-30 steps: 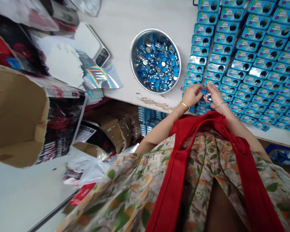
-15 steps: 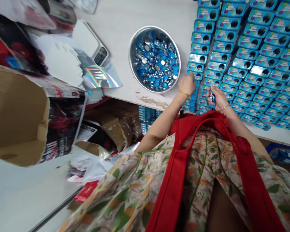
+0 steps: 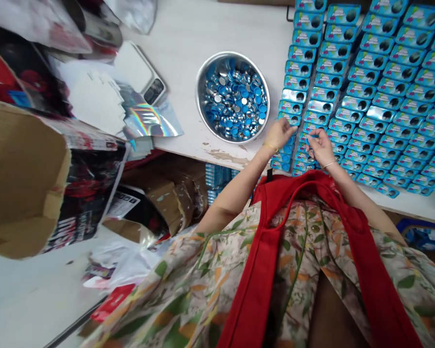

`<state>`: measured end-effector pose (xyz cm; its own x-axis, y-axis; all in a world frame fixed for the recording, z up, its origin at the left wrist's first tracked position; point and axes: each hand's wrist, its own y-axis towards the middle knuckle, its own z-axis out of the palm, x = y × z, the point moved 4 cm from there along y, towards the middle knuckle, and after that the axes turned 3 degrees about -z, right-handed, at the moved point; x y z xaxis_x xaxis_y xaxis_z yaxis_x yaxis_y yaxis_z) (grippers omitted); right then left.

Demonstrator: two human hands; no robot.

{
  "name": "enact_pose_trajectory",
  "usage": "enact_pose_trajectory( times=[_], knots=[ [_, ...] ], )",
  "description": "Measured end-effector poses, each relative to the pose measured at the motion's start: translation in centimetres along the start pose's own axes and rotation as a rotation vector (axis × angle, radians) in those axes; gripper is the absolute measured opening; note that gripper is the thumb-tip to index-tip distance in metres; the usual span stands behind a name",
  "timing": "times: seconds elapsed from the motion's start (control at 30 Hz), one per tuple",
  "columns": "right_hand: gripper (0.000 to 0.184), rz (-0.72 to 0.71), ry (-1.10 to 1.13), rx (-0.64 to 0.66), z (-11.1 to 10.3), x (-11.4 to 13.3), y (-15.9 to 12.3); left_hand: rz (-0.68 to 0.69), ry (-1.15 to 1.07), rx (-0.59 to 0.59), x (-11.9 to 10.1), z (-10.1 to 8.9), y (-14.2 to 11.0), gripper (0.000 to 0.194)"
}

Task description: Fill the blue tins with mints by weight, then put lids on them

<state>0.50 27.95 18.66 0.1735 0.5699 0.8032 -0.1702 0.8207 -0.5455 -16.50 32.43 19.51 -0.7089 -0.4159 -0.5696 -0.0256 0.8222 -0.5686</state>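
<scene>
My left hand hovers over the near-left corner of the rows of blue tins, just right of the steel bowl full of blue and silver round caps. Its fingers are loosely apart and I see nothing in them. My right hand is a little to the right, above the front rows of tins. Its fingers are curled and pinched round small blue caps, mostly hidden in the hand. A thin bangle sits on each wrist.
A pale worn table carries the bowl and tins. A small scale, white sheets and holographic pouches lie to the left. An open cardboard box and cartons stand below the table edge. A red apron covers my front.
One second ago both hands were together on a small piece. The left hand then went up toward the bowl side and has come partway back; the right hand has stayed closed.
</scene>
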Motion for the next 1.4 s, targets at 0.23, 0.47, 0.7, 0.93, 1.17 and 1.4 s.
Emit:
enact_pose_trajectory(
  times=[0.23, 0.47, 0.7, 0.93, 1.17, 1.4],
  knots=[
    [0.06, 0.034, 0.016, -0.04, 1.7, 0.2, 1.0, 0.099, -0.564, 0.229, -0.6, 3.4, -0.7, 0.016],
    [0.023, 0.357, 0.425, -0.009, 0.9, 0.6, 0.8, 0.041, 0.005, -0.162, -1.0, -0.5, 3.5, 0.011],
    [0.047, 0.2, 0.292, 0.048, 0.2, 0.8, 0.2, -0.126, 0.391, -0.051, -1.4, -0.9, 5.7, 0.021],
    [0.064, 0.128, 0.11, -0.124, 0.4, 0.6, 0.9, 0.089, 0.08, -0.053, -1.8, -0.4, 2.5, 0.011],
    [0.046, 0.14, 0.197, -0.201, 2.4, 1.1, 2.2, 0.154, -0.312, 0.033, -2.5, 2.3, 0.8, 0.009],
    [0.033, 0.342, 0.502, -0.142, 0.7, 1.6, 1.9, -0.002, 0.106, -0.134, -2.5, -1.9, 6.3, 0.004]
  ],
)
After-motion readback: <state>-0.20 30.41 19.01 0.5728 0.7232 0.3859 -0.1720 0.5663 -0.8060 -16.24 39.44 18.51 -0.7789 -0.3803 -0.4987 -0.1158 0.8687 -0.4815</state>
